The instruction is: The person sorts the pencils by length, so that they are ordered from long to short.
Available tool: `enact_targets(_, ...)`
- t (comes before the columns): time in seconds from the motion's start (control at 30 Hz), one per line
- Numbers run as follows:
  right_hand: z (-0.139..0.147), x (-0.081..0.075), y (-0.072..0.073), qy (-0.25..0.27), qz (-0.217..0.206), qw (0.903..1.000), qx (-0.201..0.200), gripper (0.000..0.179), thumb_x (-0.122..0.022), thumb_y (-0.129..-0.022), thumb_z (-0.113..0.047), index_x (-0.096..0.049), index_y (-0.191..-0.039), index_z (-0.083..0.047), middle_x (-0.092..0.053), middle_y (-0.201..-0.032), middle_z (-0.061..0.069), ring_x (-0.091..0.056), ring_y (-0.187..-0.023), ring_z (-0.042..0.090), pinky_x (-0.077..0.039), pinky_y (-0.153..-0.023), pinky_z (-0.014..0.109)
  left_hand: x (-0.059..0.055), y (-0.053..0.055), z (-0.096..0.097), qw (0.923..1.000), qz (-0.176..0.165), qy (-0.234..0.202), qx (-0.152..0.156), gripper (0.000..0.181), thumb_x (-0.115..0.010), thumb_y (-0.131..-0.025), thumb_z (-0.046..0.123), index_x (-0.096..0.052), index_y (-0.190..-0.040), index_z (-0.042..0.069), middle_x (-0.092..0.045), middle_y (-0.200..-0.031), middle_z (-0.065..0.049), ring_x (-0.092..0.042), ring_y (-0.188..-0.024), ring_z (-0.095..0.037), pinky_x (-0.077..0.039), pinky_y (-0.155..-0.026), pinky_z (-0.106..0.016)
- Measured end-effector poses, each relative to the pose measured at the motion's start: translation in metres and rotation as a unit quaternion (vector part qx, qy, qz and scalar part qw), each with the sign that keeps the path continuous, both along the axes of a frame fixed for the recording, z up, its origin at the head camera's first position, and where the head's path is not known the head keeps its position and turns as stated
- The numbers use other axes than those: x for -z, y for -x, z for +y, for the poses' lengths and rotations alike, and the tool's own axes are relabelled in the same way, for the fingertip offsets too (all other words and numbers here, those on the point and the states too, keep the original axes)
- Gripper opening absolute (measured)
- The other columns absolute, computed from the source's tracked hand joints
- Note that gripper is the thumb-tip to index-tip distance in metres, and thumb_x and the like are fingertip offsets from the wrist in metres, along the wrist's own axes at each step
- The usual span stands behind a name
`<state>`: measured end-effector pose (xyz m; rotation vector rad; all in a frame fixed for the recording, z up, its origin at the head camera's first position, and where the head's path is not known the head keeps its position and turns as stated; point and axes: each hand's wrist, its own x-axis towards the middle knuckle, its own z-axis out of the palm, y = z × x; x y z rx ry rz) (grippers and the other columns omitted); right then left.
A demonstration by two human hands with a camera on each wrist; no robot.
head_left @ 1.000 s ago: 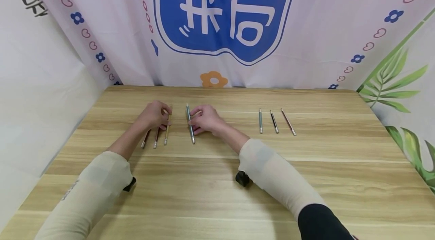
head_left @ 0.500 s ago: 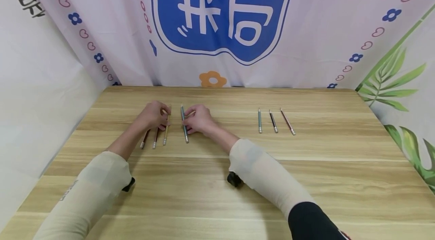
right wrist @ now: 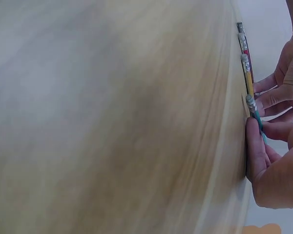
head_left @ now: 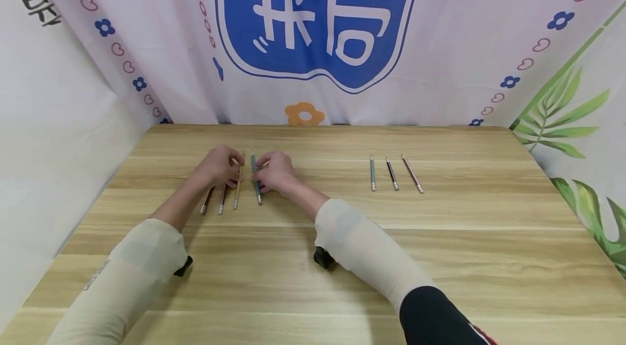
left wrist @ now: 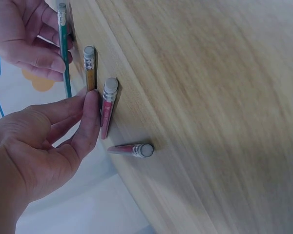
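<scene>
My left hand (head_left: pixel 220 165) pinches a yellow pencil (head_left: pixel 237 195) that lies on the wooden table. To its left lie two dark red pencils (left wrist: pixel 110 97), partly covered by the hand in the head view; their eraser ends point toward me. Just right of the yellow pencil, my right hand (head_left: pixel 276 172) grips a teal pencil (head_left: pixel 257 190) between thumb and fingers. A narrow gap separates the teal pencil from the yellow one, and it leans slightly. In the right wrist view its eraser end stands near the table surface; whether it touches the wood I cannot tell.
On the right part of the table (head_left: pixel 313 258) lie another teal pencil (head_left: pixel 373 174), a black pencil (head_left: pixel 393 175) and a reddish pencil (head_left: pixel 413 174), side by side. A printed cloth (head_left: pixel 464 51) hangs along the table's back edge.
My right hand has moved left with the teal pencil, bringing it close beside the yellow one. The left hand stays at the yellow pencil, and the view has shifted slightly.
</scene>
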<state>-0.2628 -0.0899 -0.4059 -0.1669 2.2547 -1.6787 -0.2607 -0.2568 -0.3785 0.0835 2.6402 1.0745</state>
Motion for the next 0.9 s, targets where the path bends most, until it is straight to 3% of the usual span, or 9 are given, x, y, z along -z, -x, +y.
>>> enact_targets(0.27, -0.006, 0.001, 0.001, -0.012, 0.004, 0.9999, 0.009, 0.023, -0.077, -0.089, 0.007, -0.069, -0.11, 0.002, -0.074, -0.085, 0.012, -0.067, -0.062, 0.017, -0.064, -0.055, 0.026, 0.0, 0.0, 0.0, 1.0, -0.005, -0.005, 0.001, 0.032, -0.049, -0.093, -0.016, -0.057, -0.123, -0.02, -0.064, -0.088, -0.022, -0.075, -0.078, -0.026, -0.066, -0.064, -0.033)
enact_targets(0.47, -0.008, 0.001, 0.002, -0.018, 0.005, 0.9998, 0.01, 0.023, -0.076, -0.089, 0.007, -0.069, -0.111, 0.003, -0.074, -0.09, 0.013, -0.069, -0.065, 0.017, -0.063, -0.056, 0.024, 0.001, 0.001, -0.001, 0.9999, -0.006, -0.011, 0.001, 0.03, -0.056, -0.092, -0.018, -0.057, -0.122, -0.02, -0.063, -0.088, -0.021, -0.073, -0.073, -0.022, -0.066, -0.064, -0.033)
enact_targets(0.7, -0.011, -0.001, 0.006, -0.032, 0.004, 0.9994, 0.013, 0.024, -0.076, -0.089, 0.006, -0.069, -0.112, 0.003, -0.07, -0.084, 0.01, -0.069, -0.065, 0.017, -0.063, -0.056, 0.023, 0.001, 0.002, -0.001, 0.9999, -0.01, -0.014, -0.002, 0.03, -0.06, -0.093, -0.017, -0.057, -0.122, -0.02, -0.06, -0.087, -0.019, -0.073, -0.072, -0.021, -0.066, -0.064, -0.032)
enact_targets(0.9, -0.016, 0.0, 0.01, -0.053, 0.004, 0.9985, 0.014, 0.027, -0.077, -0.089, 0.006, -0.069, -0.114, 0.004, -0.069, -0.094, 0.013, -0.07, -0.061, 0.017, -0.062, -0.054, 0.022, -0.001, 0.001, -0.001, 0.9998, -0.015, -0.009, -0.003, 0.03, -0.06, -0.094, -0.016, -0.057, -0.124, -0.019, -0.06, -0.087, -0.019, -0.073, -0.073, -0.022, -0.067, -0.066, -0.033)
